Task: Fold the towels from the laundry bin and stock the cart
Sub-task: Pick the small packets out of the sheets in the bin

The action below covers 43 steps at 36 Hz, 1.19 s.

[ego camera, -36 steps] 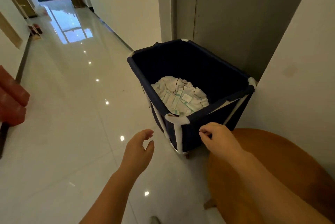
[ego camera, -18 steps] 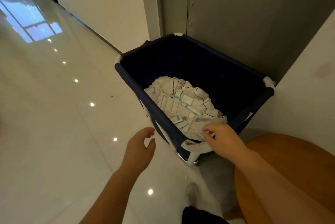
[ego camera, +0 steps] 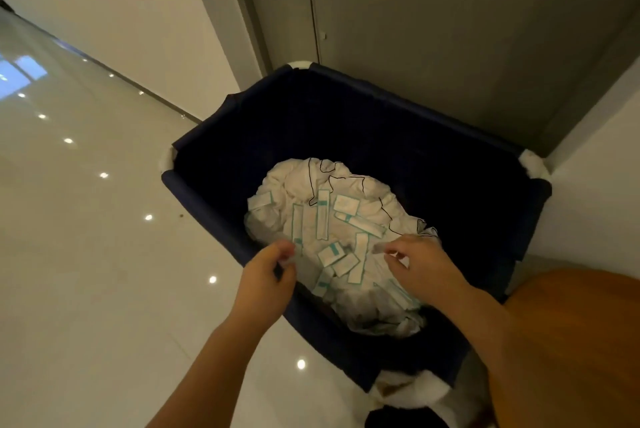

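Note:
A dark navy fabric laundry bin with white corner pieces stands on the floor in front of me. Crumpled white linen with a thin black edging lies in it, and several small white-and-teal packets are scattered on top. My left hand hovers over the near left rim, fingers curled toward the thumb. My right hand reaches into the bin just above the linen, fingers also curled. Both sets of fingertips are blurred, so I cannot make out whether they pinch anything.
The bin sits in a corner against a grey door and a white wall. A round wooden tabletop juts in at the lower right, touching the bin's near corner. Glossy pale floor spreads to the left.
I have stepped closer and now look down into the bin. Both hands moved forward over the rim, the right one off the corner piece and in above the linen.

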Motion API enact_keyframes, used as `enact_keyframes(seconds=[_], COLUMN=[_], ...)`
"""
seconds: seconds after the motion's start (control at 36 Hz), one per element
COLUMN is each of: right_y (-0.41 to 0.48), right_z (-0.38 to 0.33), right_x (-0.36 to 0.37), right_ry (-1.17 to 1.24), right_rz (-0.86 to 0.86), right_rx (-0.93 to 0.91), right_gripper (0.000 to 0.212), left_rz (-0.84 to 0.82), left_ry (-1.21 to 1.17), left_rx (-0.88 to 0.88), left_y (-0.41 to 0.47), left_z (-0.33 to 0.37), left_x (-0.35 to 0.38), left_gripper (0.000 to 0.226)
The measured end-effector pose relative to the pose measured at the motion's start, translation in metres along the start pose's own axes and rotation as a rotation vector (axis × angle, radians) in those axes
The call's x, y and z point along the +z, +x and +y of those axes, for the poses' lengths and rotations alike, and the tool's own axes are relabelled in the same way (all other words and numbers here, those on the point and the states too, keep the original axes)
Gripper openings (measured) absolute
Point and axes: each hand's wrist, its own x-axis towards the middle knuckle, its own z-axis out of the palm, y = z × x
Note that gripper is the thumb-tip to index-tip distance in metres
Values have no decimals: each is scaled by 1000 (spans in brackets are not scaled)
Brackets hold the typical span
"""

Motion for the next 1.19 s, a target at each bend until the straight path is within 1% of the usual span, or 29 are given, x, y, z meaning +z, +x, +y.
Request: enact_keyframes(seconds=[0.11,0.25,0.31,0.39,0.5,0.61,0.72,0.81,0.86,0.94,1.03,1.19], right_y=[19,35,39,39,34,32,41,54,64,83,104,131], right_z=[0,-1,-5,-17,-36,-48,-46,-35,-21,13,54,127], right_x=[7,30,38,48,68,86,99,109,118,136,157,202], right_ry=[-23,-7,-4,-16,-34,-40,-27,-5,5,11,-27,-38], right_rz=[8,84,85,112,191,195,175,143,115,35,-73,-305], right_rx=[80,198,294,434,555,616,701,756,791,834,856,979], right_gripper=[22,18,19,21,16,12,16,19,23,29,29,28], left_rz=[-74,-157,-226,-366,-502,-578,-653,-707,-746,-786,-820,-925], left_ry=[-15,-8,-16,-86,-39,9,70,117,144,172,210,313], left_rx=[-12,63,89,81,188,303,412,487,498,481,460,381], left_y=[41,98,121,154,198,229,255,272,282,295,307,330], left_z=[-12,-32,-43,-62,-83,-93,-96,-96,-98,-107,-124,-165], left_x=[-4,-13,-16,-23,-30,-26,-8,16,35,65,94,137], left_gripper=[30,30,30,28,30,31,31,30,30,31,32,37])
